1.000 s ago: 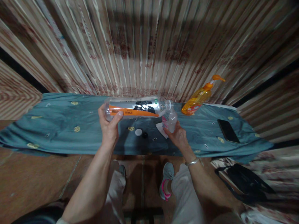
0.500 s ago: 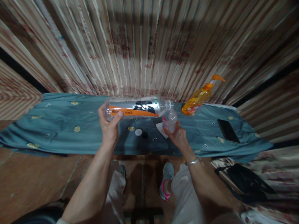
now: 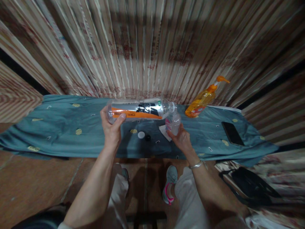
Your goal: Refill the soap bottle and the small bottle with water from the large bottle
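My left hand point(image 3: 112, 127) is closed around the base of a large clear plastic bottle point(image 3: 135, 109) with a silver, orange and black label. That bottle lies nearly level in the air, its uncapped neck pointing right. In my right hand point(image 3: 182, 137) is a small clear plastic bottle point(image 3: 176, 123) with a pink print, held roughly upright. The large bottle's mouth meets the top of the small one; whether they touch I cannot tell. Below them, a white cap point(image 3: 141, 135) and a black cap point(image 3: 148, 138) lie on the cloth, beside a white paper piece point(image 3: 164, 131).
An orange pump bottle point(image 3: 200, 103) stands at the back right of the table's teal cloth point(image 3: 62, 127). A dark phone point(image 3: 232, 133) lies farther right. Behind is a pleated curtain point(image 3: 147, 47). A black bag point(image 3: 252, 184) sits low on the right.
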Demonstrator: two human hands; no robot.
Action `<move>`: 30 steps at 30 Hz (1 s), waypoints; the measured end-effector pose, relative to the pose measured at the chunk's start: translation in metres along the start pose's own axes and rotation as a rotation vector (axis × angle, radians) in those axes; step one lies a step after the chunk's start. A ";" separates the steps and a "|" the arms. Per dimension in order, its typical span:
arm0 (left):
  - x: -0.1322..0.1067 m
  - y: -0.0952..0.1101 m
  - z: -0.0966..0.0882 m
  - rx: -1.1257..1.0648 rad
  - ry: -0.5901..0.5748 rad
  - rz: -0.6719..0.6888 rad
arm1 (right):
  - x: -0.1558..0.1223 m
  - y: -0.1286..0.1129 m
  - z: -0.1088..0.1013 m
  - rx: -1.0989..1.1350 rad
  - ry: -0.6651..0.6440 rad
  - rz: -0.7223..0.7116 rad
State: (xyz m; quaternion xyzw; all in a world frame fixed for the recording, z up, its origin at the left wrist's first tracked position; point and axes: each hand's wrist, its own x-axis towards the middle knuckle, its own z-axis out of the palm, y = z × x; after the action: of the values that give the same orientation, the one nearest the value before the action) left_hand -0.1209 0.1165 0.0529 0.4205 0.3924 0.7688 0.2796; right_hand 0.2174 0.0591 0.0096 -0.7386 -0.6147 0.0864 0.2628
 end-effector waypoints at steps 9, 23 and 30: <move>-0.001 -0.006 -0.002 -0.020 0.008 -0.013 | 0.001 0.003 0.005 0.015 0.038 -0.035; -0.005 -0.008 -0.003 -0.032 0.054 -0.061 | -0.001 0.007 0.012 0.072 0.040 -0.009; -0.009 -0.009 -0.006 -0.034 0.052 -0.111 | -0.003 0.005 0.012 0.050 0.019 0.025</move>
State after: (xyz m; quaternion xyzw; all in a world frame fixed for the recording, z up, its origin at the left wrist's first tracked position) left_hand -0.1210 0.1125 0.0396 0.3733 0.4089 0.7694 0.3187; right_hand 0.2156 0.0595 -0.0038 -0.7401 -0.6008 0.0981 0.2857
